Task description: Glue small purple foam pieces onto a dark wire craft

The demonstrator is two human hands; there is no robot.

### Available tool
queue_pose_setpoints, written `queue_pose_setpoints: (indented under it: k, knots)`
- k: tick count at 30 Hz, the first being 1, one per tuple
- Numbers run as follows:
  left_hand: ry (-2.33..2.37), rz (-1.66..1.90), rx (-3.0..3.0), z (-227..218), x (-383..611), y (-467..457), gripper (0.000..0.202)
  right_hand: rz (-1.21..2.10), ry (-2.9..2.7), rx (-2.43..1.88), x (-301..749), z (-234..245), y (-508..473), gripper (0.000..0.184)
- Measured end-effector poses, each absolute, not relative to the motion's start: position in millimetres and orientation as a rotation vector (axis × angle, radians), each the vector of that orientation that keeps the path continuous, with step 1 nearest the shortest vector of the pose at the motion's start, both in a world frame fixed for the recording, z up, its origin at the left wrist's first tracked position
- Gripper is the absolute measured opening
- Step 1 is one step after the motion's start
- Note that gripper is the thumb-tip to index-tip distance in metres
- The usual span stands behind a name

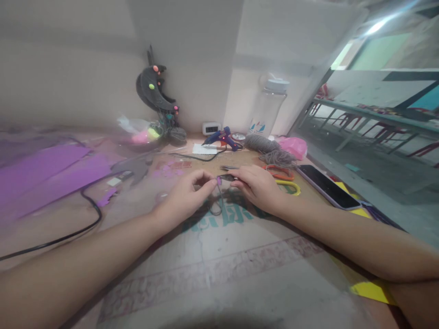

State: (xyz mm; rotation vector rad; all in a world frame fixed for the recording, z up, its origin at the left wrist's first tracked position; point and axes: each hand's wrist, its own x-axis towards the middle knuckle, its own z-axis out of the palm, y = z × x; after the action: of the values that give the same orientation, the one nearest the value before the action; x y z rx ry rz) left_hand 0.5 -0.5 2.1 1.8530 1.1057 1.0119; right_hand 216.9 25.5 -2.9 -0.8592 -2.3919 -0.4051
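Between finger and thumb, my left hand (196,188) pinches a small purple piece (219,181). A loop of grey yarn (217,208) hangs down from that piece over the table. My right hand (259,185) is closed around a pair of dark-jawed pliers (227,177), whose tips point left and meet or nearly touch the purple piece. Whether the jaws grip it is too small to tell. Scissors with orange handles (283,173) lie just beyond my right hand, and a yellow handle loop (291,186) shows beside it.
A blue glue gun (222,137) stands at the back by a small digital clock (211,128). Grey yarn (264,146), a clear bottle (269,107) and a phone (327,186) are to the right. Purple sheets (58,173) and a black cable (98,210) lie left. A dark crescent ornament (151,89) leans on the wall.
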Motion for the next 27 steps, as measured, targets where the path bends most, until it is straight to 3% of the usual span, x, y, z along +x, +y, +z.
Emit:
queue_pose_setpoints:
  k: [20, 27]
  knots:
    - [1.128, 1.017, 1.810, 0.5, 1.7, 1.6, 0.022, -0.220, -2.337, -0.890, 218.3, -2.6, 24.8, 0.043]
    - [1.167, 1.068, 1.740, 1.1, 2.6, 1.9, 0.020, -0.308, -2.387, -0.849, 217.1, -3.5, 25.1, 0.044]
